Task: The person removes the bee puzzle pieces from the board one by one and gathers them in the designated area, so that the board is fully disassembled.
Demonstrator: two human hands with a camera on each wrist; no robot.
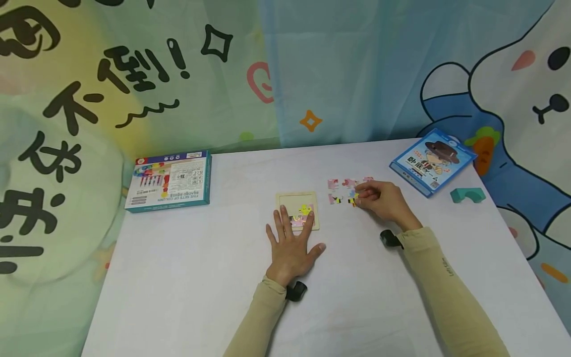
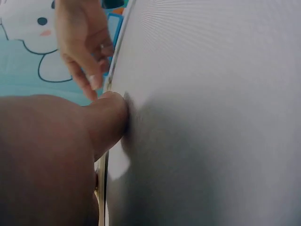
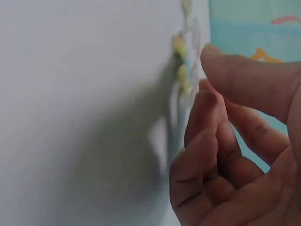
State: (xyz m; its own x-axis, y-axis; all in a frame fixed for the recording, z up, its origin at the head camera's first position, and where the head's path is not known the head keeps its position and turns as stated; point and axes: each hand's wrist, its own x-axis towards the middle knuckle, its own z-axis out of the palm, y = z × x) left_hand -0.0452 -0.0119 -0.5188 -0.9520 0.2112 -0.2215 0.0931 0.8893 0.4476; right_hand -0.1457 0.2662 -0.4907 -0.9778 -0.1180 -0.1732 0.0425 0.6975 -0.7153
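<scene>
A small square wooden puzzle tray (image 1: 291, 200) lies on the table, with some yellow and pink jigsaw pieces (image 1: 305, 209) set in its lower right part. My left hand (image 1: 291, 253) has its fingers spread, the longer ones resting over the tray's near edge and the thumb out to the right. In the left wrist view, that thumb (image 2: 110, 117) comes down at the white surface. Several loose jigsaw pieces (image 1: 333, 184) lie right of the tray. Over their right side is my right hand (image 1: 383, 201), fingers loosely bent. The right wrist view shows a gap between its thumb (image 3: 249, 80) and fingers.
At the back left lies a teal-edged box (image 1: 171, 181); a blue box (image 1: 432, 161) with a cartoon figure is at the back right. Near it stands a green arch-shaped block (image 1: 467, 195). A printed curtain (image 1: 339, 74) hangs behind the white table (image 1: 187, 277).
</scene>
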